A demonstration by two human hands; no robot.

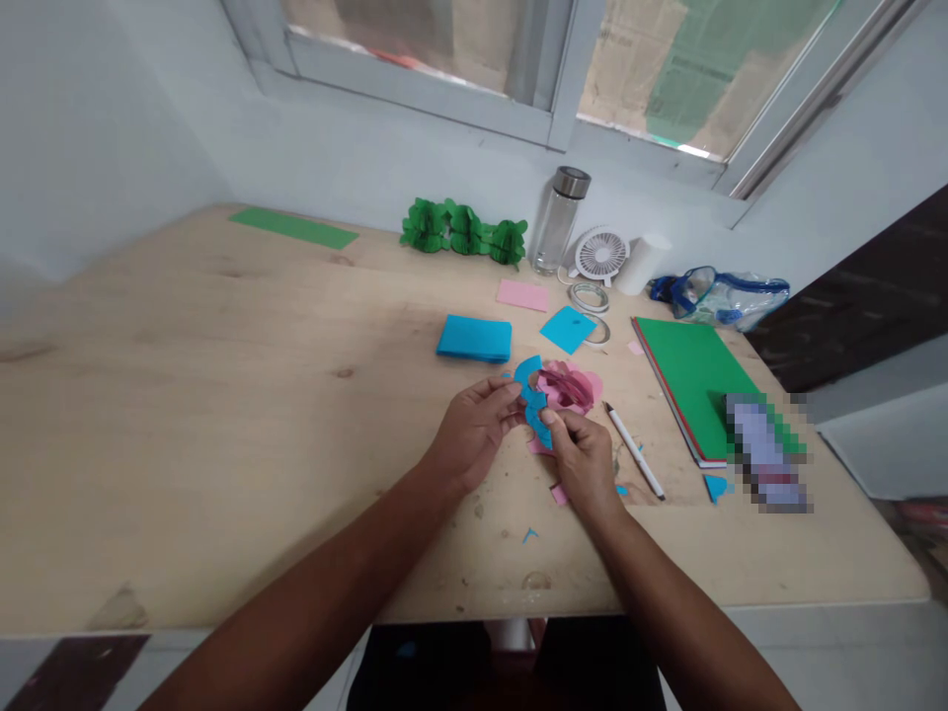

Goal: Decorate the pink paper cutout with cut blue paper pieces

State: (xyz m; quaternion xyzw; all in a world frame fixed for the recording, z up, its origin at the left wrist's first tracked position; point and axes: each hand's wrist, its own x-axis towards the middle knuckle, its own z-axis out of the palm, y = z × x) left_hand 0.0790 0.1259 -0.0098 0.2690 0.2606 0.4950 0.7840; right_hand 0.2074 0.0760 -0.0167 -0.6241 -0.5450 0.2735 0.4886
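A blue paper cutout (530, 373) with a curved, notched outline is held up over the table between both hands. My left hand (480, 427) pinches its left side between thumb and fingers. On the lower right, my right hand (584, 456) grips its edge with the thumb on top. Just behind the cutout lies a pink paper flower (574, 387) of layered petals, partly covered by it. Small pink scraps (559, 494) and a thin blue sliver (530, 534) lie near my right hand. A white pen (634, 450) rests to its right.
A stack of blue paper (474, 339), a loose blue sheet (568, 329), pink paper (522, 294) and tape rolls (589, 297) lie beyond. Green paper flowers (463, 232), a glass bottle (559, 222) and a small fan (601, 255) stand by the wall. A green folder (696, 380) lies right.
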